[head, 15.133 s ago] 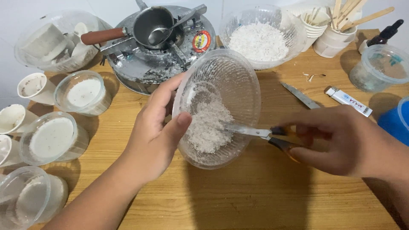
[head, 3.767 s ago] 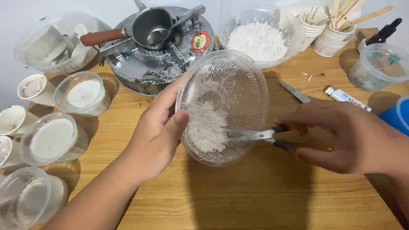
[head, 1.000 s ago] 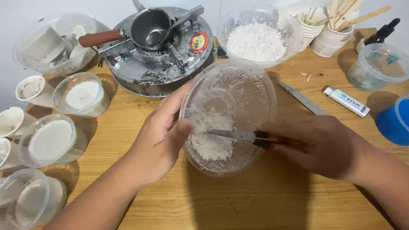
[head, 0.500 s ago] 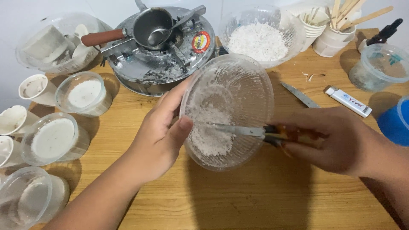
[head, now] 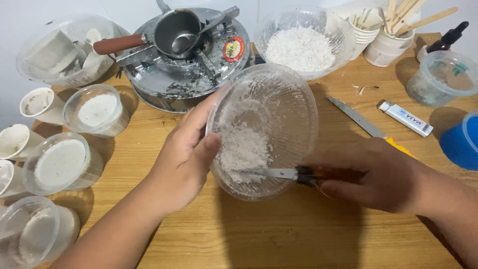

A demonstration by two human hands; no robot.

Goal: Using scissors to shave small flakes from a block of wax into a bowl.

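Observation:
My left hand [head: 181, 159] grips the left rim of a clear plastic bowl [head: 291, 107], tilted toward me above the wooden table. White flaky crumbs [head: 242, 147] lie in its lower half. My right hand [head: 371, 174] holds a small knife [head: 271, 173] by its dark handle. The blade reaches into the bowl from the right and lies against the crumbs near the bottom edge.
Behind the bowl stand a round metal tin [head: 186, 74] with a metal ladle [head: 174, 32] on it and a second clear bowl of white flakes [head: 301, 47]. Several clear tubs and small white cups line the left edge. A knife [head: 361, 119], a lighter [head: 406, 118] and a blue container [head: 460, 142] lie right.
The knife blade has moved lower in the bowl, from mid-height to near the bottom edge. The bowl stays tilted in my left hand, and the crumbs have gathered lower.

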